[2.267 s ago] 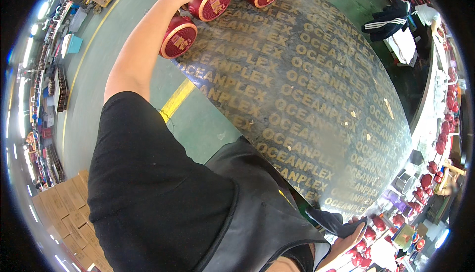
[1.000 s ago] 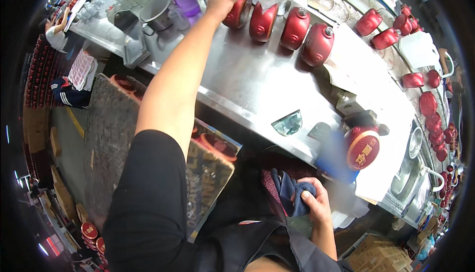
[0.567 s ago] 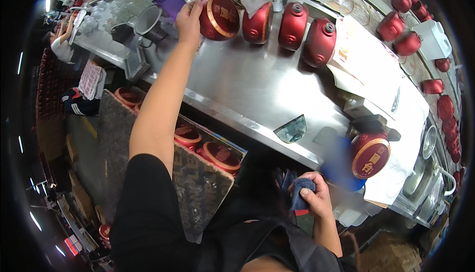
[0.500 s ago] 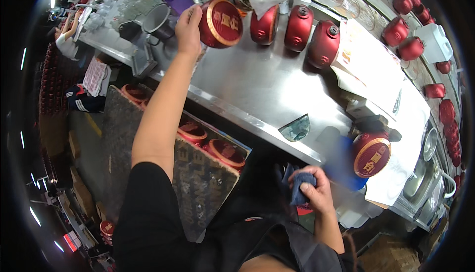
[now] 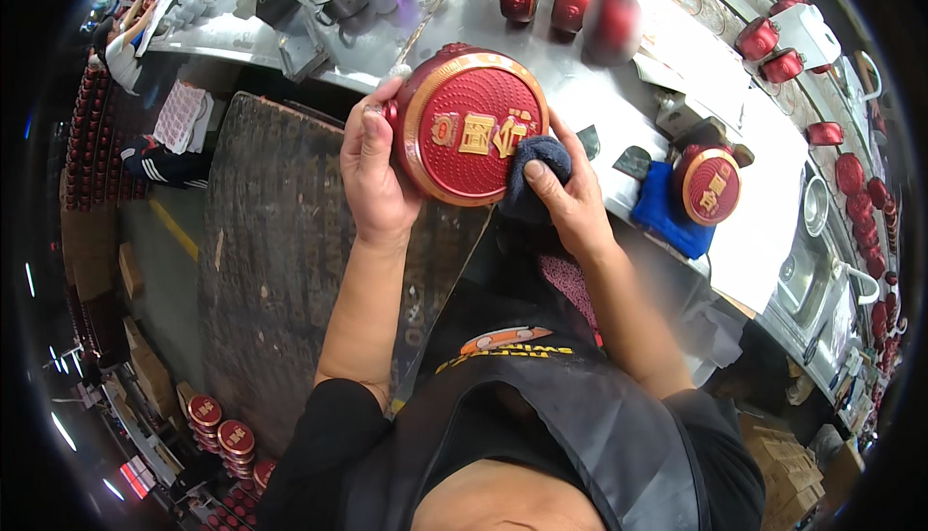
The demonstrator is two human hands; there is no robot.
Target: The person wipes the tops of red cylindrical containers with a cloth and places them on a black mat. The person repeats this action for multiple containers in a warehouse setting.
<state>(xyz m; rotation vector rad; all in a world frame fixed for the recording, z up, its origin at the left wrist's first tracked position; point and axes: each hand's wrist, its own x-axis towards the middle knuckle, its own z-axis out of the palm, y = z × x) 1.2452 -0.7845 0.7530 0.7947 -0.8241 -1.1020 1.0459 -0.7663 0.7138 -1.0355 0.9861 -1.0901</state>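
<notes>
One jar (image 5: 464,111) was gripped at its left by the left hand (image 5: 375,178); the right hand (image 5: 572,198) pinched cloth (image 5: 525,193) against its lower-right edge.

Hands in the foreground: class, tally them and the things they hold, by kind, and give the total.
Hands: 2, the left hand and the right hand
Red bottle: 1
Dark blue cloth: 1
Total: 4
</notes>
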